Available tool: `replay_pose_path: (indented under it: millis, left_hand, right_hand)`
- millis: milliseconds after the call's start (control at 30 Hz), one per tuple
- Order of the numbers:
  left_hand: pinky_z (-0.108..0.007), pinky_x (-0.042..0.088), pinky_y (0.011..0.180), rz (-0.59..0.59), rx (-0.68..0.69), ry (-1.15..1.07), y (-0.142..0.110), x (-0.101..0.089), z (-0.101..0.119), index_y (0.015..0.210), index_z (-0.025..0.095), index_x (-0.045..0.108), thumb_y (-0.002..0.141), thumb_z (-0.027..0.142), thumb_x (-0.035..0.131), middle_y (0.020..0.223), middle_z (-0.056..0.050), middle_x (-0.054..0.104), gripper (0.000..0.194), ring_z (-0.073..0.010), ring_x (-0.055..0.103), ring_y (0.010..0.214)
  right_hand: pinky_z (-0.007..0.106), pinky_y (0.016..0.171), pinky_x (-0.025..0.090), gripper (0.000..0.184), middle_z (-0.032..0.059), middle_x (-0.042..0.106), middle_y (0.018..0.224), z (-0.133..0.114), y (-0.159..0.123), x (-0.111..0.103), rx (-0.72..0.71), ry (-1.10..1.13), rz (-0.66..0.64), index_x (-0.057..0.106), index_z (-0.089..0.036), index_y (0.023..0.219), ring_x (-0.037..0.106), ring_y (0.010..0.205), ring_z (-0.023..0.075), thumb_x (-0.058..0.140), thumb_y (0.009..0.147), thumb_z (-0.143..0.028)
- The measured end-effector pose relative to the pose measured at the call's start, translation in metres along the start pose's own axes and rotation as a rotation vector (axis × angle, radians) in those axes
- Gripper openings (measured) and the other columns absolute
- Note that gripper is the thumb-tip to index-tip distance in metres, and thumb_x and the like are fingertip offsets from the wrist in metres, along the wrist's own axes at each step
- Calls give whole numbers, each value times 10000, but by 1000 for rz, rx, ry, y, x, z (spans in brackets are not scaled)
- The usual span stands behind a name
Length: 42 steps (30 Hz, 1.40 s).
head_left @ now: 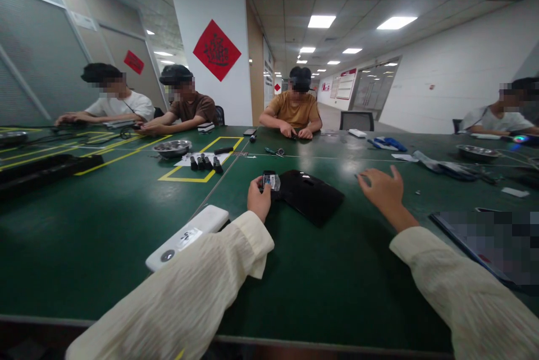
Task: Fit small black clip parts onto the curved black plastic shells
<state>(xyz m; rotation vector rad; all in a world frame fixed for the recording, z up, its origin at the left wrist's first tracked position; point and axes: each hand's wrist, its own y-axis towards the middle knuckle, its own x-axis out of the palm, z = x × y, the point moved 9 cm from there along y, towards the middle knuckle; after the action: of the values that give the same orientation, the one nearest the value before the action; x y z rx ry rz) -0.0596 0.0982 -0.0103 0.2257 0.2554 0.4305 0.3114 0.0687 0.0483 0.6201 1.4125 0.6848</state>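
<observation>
My left hand [258, 200] is closed around a small dark boxy device [268, 178] with a pale printed label or screen and a bit of clear film at its side. Touching or just beside it is a flat, glossy black panel [314, 194], narrow at the hand's end; whether the two are joined, I cannot tell. My right hand [384, 190] is raised over the table to the right of the panel, fingers apart. A tiny dark speck shows at its fingertip, too small to name. Left of my left forearm lies a long white device [187, 238] with a round dark lens or button.
Several short black cylinders [205, 163] stand on paper inside a yellow taped frame, by a metal bowl [172, 149]. A dark tablet-like slab [484, 245] lies at right. Across the green table [126, 225], a person [292, 110] works with both hands; others sit left and right.
</observation>
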Motion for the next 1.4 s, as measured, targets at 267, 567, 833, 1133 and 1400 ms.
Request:
replay_pose_path:
  millis: [267,567,833,1133,1400]
  left_hand:
    - [-324,451,892,4,-6,-52,-1,1,-2,1147,159,569,847,244,551,1100,-100,619,312,-193,581,1007]
    - [-315,452,891,7,-21,-88,-1,0,-2,1159,159,554,867,230,527,1095,-97,625,302,-184,588,1004]
    - [-321,456,881,-11,-10,-69,0,2,-5,1141,166,570,859,260,543,1084,-94,632,298,-192,590,1000]
    - [-326,443,911,-13,38,-41,-1,2,-1,1100,165,588,847,257,554,1057,-86,645,272,-192,592,1003]
    - [-318,458,863,-99,50,32,0,9,-5,1125,162,573,837,249,559,1030,-88,647,301,-185,609,938]
  right_hand:
    - [630,945,224,580,339,469,1282,160,-59,51,667,-87,-362,529,-87,1334,396,1237,456,334,916,-440]
    - [555,979,135,592,333,258,1454,169,-58,61,818,-93,-569,409,-138,1432,215,1358,454,322,951,-471]
    - [481,1035,146,604,266,401,1411,180,-63,79,755,-131,-717,492,-53,1364,182,1392,354,252,960,-433]
    - [506,981,244,542,263,436,1376,179,-56,68,752,-197,-596,554,-83,1289,284,1339,346,224,940,-334]
    - [472,997,254,547,230,456,1371,188,-61,81,756,-189,-709,520,-115,1343,296,1338,353,233,941,-349]
